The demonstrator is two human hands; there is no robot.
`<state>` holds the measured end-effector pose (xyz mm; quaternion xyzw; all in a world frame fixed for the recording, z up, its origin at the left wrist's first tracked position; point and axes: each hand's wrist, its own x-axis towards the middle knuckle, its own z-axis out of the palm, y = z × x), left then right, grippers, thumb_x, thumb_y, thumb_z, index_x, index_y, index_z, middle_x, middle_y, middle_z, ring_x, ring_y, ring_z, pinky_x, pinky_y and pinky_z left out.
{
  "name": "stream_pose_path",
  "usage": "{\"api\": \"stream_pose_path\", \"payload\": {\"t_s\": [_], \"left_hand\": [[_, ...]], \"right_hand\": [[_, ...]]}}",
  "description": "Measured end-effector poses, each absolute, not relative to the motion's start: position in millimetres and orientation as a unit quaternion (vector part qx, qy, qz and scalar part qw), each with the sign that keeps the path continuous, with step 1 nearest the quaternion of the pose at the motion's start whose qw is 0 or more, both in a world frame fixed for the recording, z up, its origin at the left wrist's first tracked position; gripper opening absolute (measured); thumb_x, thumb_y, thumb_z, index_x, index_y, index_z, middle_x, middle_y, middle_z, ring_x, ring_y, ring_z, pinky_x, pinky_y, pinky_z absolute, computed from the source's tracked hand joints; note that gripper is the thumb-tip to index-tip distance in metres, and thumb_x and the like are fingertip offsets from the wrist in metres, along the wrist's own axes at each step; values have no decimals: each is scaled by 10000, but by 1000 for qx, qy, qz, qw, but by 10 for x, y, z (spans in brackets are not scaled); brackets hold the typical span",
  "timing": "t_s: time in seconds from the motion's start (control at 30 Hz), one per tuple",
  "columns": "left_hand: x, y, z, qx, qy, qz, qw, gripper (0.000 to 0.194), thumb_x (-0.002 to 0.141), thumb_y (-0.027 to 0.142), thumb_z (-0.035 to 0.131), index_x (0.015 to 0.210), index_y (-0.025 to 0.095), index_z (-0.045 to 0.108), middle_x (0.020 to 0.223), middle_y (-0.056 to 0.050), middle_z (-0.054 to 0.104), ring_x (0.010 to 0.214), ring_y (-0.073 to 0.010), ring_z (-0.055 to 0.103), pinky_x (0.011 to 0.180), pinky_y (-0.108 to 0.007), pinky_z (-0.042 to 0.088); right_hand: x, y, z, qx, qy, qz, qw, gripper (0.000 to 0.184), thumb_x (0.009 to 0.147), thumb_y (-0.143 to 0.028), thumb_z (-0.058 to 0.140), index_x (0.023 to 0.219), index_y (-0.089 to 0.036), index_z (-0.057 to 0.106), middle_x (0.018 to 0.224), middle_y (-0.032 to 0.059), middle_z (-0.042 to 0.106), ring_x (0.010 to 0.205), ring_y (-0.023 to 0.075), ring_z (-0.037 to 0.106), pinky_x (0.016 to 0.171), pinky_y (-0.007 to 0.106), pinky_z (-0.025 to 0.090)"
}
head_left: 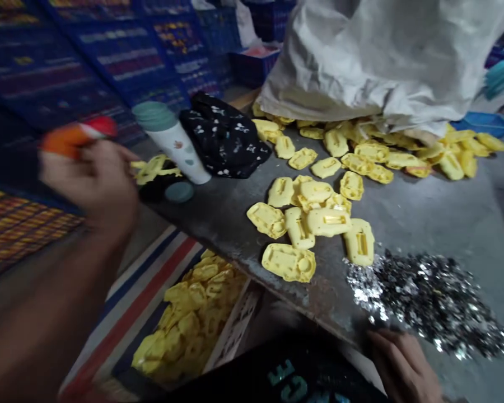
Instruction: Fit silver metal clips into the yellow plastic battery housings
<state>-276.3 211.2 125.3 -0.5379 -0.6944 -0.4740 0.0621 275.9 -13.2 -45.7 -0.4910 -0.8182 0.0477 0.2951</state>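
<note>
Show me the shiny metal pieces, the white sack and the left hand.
Shiny metal pieces [432, 302]: head view, middle of the heap.
White sack [378, 61]: head view, middle of its near side.
Left hand [93, 180]: head view, middle of the blurred hand.

From the wearer's head, the only view looks forward and down across the nearby table [428, 218].

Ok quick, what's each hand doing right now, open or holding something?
Left hand: closed on an orange and red object, blurred.
Right hand: fingers curled by the metal bits; can't tell if it holds anything.
</note>
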Motion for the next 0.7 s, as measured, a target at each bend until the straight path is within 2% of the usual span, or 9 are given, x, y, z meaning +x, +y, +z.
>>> {"api": "stream_pose_path", "payload": {"t_s": [0.03,0.1,0.17,0.23,0.27,0.33,0.43,0.57,0.7], "left_hand": [[-2508,2162,1168,-582,-679,-447,30,598,1162,632,274,1690,634,555,1518,141,820,1317,-362,744,1146,-687,550],[-1900,2444,1026,-678,-640,-360,-43,552,1075,693,541,1552,516,755,1467,59,851,1222,-322,796,1111,-569,629],[-1256,2943,933,-742,-611,-261,-93,532,1026,595,740,1498,365,826,1499,-44,841,1360,-334,774,1215,-492,611],[-699,3518,876,-766,-607,-173,-118,580,990,474,879,1517,242,806,1491,-136,825,1422,-356,748,1254,-481,598],[-481,3779,850,-769,-613,-136,-121,603,1003,451,905,1540,209,777,1511,-161,803,1422,-361,744,1244,-507,610],[-185,4174,785,-762,-632,-81,-115,534,1102,464,845,1551,198,730,1567,-157,743,1388,-343,753,1183,-585,653],[-57,4429,639,-756,-647,-36,-99,490,1136,459,814,1542,201,723,1566,-147,729,1345,-323,766,1126,-570,686],[-126,4412,537,-765,-638,-39,-77,495,1132,457,817,1547,202,724,1575,-149,727,1354,-327,762,1134,-571,683],[-124,4159,762,-783,-611,-97,-64,629,1086,388,867,1639,174,659,1639,-195,686,1467,-382,717,1238,-631,618]], "right_hand": [[2771,-99,-488,-473,-827,35,301,193,1168,-211,682,1248,-264,850,1058,47,875,855,186,833,805,310,661],[2777,-37,-522,-451,-838,29,306,186,1163,-186,681,1257,-236,834,1062,52,876,865,174,828,804,293,659],[2766,-12,-536,-448,-839,34,308,189,1158,-163,678,1267,-224,819,1075,59,873,887,171,825,827,292,665],[2751,-24,-554,-445,-837,30,317,206,1151,-144,673,1279,-224,813,1074,58,870,881,168,820,832,292,668],[2743,-40,-568,-444,-835,26,325,212,1150,-142,670,1284,-224,812,1067,57,868,869,168,818,823,289,668],[2721,-78,-601,-448,-827,28,339,223,1157,-151,657,1304,-221,809,1059,61,866,860,169,822,810,285,669],[2675,-134,-637,-471,-812,50,342,240,1178,-158,626,1340,-213,794,1088,76,867,901,176,825,851,304,670],[2633,-156,-657,-473,-813,60,334,282,1164,-97,617,1348,-224,790,1125,72,876,935,181,810,909,335,662],[2620,-72,-653,-445,-813,64,371,260,1165,-138,616,1321,-225,806,1061,62,875,835,182,800,794,320,669]]}}
